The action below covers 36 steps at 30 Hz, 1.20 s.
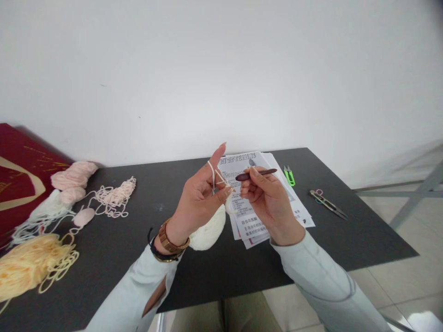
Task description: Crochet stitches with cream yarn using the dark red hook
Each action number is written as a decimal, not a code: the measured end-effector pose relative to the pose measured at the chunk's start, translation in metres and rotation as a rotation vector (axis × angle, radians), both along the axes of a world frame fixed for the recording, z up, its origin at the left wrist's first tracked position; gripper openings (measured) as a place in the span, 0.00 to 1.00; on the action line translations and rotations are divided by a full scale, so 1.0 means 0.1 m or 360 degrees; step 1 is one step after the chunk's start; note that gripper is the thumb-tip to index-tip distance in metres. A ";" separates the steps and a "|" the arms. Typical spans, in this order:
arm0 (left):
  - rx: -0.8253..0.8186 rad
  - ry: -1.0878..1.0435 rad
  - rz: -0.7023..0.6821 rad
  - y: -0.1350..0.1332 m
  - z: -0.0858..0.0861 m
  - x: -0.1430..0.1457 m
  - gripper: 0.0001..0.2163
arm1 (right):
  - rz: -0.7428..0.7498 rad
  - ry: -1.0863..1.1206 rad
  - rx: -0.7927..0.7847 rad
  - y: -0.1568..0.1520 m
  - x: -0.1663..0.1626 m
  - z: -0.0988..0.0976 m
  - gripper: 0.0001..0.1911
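White yarn (212,171) looped on left hand (198,197), index finger up.

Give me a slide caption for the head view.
Over a black table, left hand holds looped white yarn; right hand grips a brown tool.

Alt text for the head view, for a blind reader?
A person's left hand holds white yarn looped around a raised finger; the right hand holds a dark tool. Printed sheets and a white yarn ball lie on the black table, pink yarn to the left, green snips to the right.
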<state>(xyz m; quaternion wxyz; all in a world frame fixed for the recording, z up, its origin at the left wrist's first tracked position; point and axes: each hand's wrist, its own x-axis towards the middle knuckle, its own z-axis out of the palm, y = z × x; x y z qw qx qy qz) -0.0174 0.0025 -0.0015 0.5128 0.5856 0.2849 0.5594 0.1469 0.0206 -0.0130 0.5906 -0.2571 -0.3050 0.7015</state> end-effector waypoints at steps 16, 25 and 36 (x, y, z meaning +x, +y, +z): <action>-0.0091 0.0246 -0.0010 0.05 0.09 -0.10 0.23 | 0.0000 -0.0018 0.0033 -0.03 -0.03 -0.01 0.11; 0.0019 0.0324 0.0130 0.05 0.06 -0.04 0.27 | -0.0044 -0.0045 0.0022 -0.04 -0.07 -0.02 0.12; -0.0140 0.0125 0.0182 -0.01 0.04 0.06 0.34 | -0.0142 -0.0084 0.0093 -0.04 -0.06 -0.04 0.12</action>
